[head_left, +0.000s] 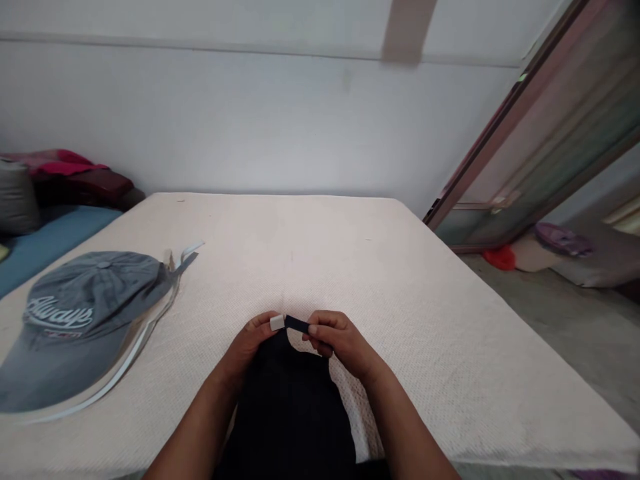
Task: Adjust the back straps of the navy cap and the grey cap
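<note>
"What do you hold, please?"
"My left hand (256,335) pinches a pale tab (277,323); my right hand (343,339) pinches the dark strap (296,324)."
"And the black cap (295,407)?"
"Between my forearms, below both hands. Left of them lies a grey cap (103,300)."

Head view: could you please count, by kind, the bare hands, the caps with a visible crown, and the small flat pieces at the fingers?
Bare hands: 2 (left hand, right hand)
Caps: 2 (grey fabric cap with white lettering, black fabric cap)
Small flat pieces: 2 (white rectangular tab, dark flat strap)
Total: 6
Layers under the grey cap: number unclear, not counted.
</note>
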Demonstrator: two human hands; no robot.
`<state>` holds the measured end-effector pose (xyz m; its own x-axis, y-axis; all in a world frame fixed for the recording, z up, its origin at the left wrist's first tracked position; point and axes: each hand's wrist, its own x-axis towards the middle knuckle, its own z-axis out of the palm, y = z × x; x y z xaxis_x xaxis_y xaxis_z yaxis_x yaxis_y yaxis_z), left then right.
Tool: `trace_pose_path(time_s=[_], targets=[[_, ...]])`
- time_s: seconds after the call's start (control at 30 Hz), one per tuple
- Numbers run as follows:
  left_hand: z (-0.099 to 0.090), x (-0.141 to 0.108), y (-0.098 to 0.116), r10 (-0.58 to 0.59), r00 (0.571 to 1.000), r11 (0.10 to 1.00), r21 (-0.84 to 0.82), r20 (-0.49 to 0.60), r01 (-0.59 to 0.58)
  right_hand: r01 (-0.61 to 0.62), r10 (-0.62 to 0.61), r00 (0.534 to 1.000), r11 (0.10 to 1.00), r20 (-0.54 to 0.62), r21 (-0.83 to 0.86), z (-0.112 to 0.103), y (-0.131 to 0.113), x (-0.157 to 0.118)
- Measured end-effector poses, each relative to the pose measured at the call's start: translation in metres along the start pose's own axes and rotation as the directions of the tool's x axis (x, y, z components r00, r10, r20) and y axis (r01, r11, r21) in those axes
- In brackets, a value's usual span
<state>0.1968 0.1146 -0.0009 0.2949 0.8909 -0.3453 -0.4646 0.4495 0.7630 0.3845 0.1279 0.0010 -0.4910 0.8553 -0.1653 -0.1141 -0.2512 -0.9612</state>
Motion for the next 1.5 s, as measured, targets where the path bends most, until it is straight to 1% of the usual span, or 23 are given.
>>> trace_pose_path(time_s=[0.17, 0.33, 0.47, 0.63, 0.73, 0.8, 0.93, 1.03, 1.17, 1.3, 1.43, 1.5], targets=[[-0.002, -0.002, 0.003, -0.001, 1.000, 1.000, 0.026, -0.014, 0.002, -0.003, 0.002, 1.000, 0.999, -0.026, -0.036, 0.001, -0.002, 0.002], [-0.013, 0.003, -0.002, 0.010, 1.000, 0.998, 0.064, -0.006, -0.009, -0.002, 0.000, 1.000, 0.997, -0.018, -0.082, 0.002, -0.002, 0.002], [-0.019, 0.005, -0.007, -0.004, 1.000, 0.993, 0.119, 0.006, 0.003, 0.020, -0.014, 0.999, 0.992, 0.046, -0.123, 0.000, -0.002, 0.000], [-0.016, 0.002, -0.008, -0.054, 0.998, 0.989, 0.138, 0.019, 0.051, 0.053, -0.046, 0.996, 0.995, 0.077, -0.089, -0.001, 0.002, -0.002], [-0.014, 0.001, -0.008, -0.067, 0.998, 0.988, 0.140, -0.005, 0.068, 0.029, -0.027, 0.997, 0.999, 0.074, -0.023, -0.001, 0.004, -0.002], [-0.012, 0.001, -0.007, -0.067, 0.998, 0.986, 0.154, -0.008, 0.067, 0.004, -0.003, 0.998, 1.000, 0.063, -0.008, -0.001, 0.003, -0.002], [-0.011, 0.000, -0.006, -0.053, 0.998, 0.976, 0.213, 0.037, 0.044, -0.023, 0.027, 0.995, 0.999, 0.094, -0.038, -0.001, 0.000, -0.003], [-0.012, 0.000, -0.006, -0.066, 0.995, 0.964, 0.264, 0.072, 0.045, -0.048, 0.053, 0.990, 0.998, 0.131, -0.044, 0.000, -0.002, -0.004], [-0.012, -0.001, -0.005, -0.079, 0.993, 0.960, 0.276, 0.086, 0.053, -0.059, 0.067, 0.983, 0.997, 0.172, -0.047, -0.002, -0.002, -0.004], [-0.009, -0.001, -0.004, -0.118, 0.988, 0.947, 0.311, 0.100, 0.081, -0.056, 0.070, 0.974, 0.996, 0.214, -0.070, -0.001, -0.002, -0.004], [-0.009, 0.000, -0.006, -0.083, 0.993, 0.943, 0.330, 0.086, 0.050, -0.059, 0.062, 0.988, 0.998, 0.144, -0.027, 0.002, -0.001, -0.002], [-0.010, 0.000, -0.008, -0.074, 0.992, 0.951, 0.308, 0.101, 0.039, -0.051, 0.050, 0.991, 0.999, 0.125, 0.012, 0.002, 0.000, -0.001]])
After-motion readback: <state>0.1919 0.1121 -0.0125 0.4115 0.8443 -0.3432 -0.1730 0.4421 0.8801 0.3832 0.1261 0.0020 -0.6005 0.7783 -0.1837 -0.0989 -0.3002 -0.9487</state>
